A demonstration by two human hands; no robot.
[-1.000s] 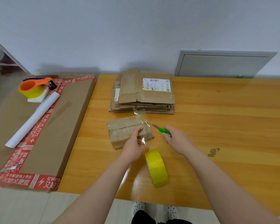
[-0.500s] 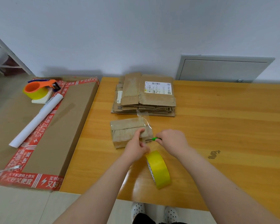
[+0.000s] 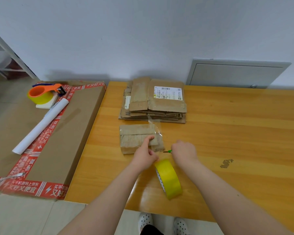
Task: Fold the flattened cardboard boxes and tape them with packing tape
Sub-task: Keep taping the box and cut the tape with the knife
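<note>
One folded box (image 3: 137,139) lies mid-table, its tape strip (image 3: 157,131) pinched by the left hand (image 3: 145,155) and, I'd judge, about to be cut by the green cutter (image 3: 168,151) gripped in the right hand (image 3: 183,152), while the flat stack (image 3: 153,106) at twelve o'clock waits untouched.

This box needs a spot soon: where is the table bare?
Bare: the orange wooden table right of the stack of flattened brown cardboard boxes and right hand. Crowded: around the small taped cardboard box, yellow tape roll and left hand.
</note>
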